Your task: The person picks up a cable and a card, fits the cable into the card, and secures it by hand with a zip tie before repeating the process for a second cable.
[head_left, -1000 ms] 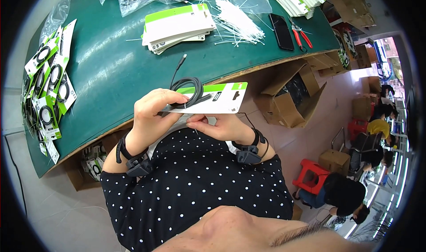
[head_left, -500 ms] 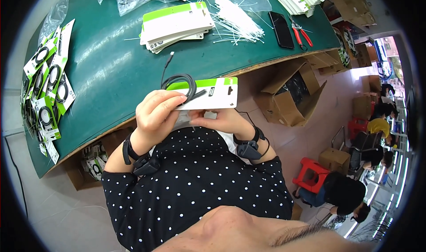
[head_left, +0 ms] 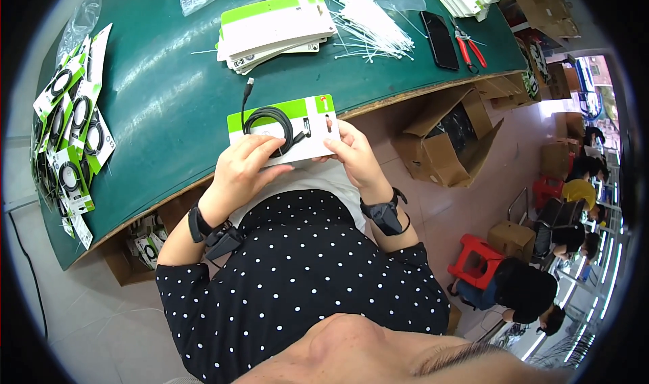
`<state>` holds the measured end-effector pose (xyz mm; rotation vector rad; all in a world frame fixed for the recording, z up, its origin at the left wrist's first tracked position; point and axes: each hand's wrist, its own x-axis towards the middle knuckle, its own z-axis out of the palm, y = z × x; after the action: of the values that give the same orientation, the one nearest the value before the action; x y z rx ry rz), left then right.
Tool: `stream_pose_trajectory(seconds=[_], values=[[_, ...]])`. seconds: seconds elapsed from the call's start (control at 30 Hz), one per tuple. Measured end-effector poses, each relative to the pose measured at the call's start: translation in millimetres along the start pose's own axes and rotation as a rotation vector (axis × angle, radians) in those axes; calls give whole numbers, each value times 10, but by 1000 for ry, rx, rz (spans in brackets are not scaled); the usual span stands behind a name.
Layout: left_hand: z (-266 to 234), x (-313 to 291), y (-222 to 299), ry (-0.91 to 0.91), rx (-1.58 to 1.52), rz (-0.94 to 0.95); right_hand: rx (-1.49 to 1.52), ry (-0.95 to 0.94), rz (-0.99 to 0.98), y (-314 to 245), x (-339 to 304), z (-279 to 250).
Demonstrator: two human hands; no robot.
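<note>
A green-and-white packaging card (head_left: 311,149) is held up before me at the table's near edge, its face turned upward. On it lies a coiled black cable (head_left: 290,126), one plug sticking up past the card's far edge. My left hand (head_left: 242,171) is closed on the coil, its fingers pressing it to the card. With thumb and fingers my right hand (head_left: 357,155) pinches the right end of the card, by the hanging slot. How the coil is fastened to the card cannot be made out.
On the green table (head_left: 162,113) are stacked cards (head_left: 270,29), white cable ties (head_left: 372,26), a phone (head_left: 439,40) and red-handled pliers (head_left: 468,49). Carded cables (head_left: 81,113) pile up at left. An open carton (head_left: 439,161) stands on the floor; people sit farther right.
The card has swung flatter and moved left, so more of its face shows. My right hand has come from under the card to its right end. The left hand stays at the coil.
</note>
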<state>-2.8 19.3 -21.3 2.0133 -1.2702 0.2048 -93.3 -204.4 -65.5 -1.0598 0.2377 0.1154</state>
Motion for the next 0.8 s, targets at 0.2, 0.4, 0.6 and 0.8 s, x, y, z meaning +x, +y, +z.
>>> stream_pose_trajectory(seconds=[0.2, 0.4, 0.6, 0.8], values=[[177, 33, -89, 38, 22, -79, -150, 140, -70, 14, 77, 20], [185, 78, -163, 48, -66, -80, -1367, 233, -795, -296, 65, 267], [162, 95, -181, 53, -102, -60, -1408, -66, -844, -228, 189, 202], [134, 84, -204, 27, -107, -34, -1303, -93, -830, -321, 227, 194]])
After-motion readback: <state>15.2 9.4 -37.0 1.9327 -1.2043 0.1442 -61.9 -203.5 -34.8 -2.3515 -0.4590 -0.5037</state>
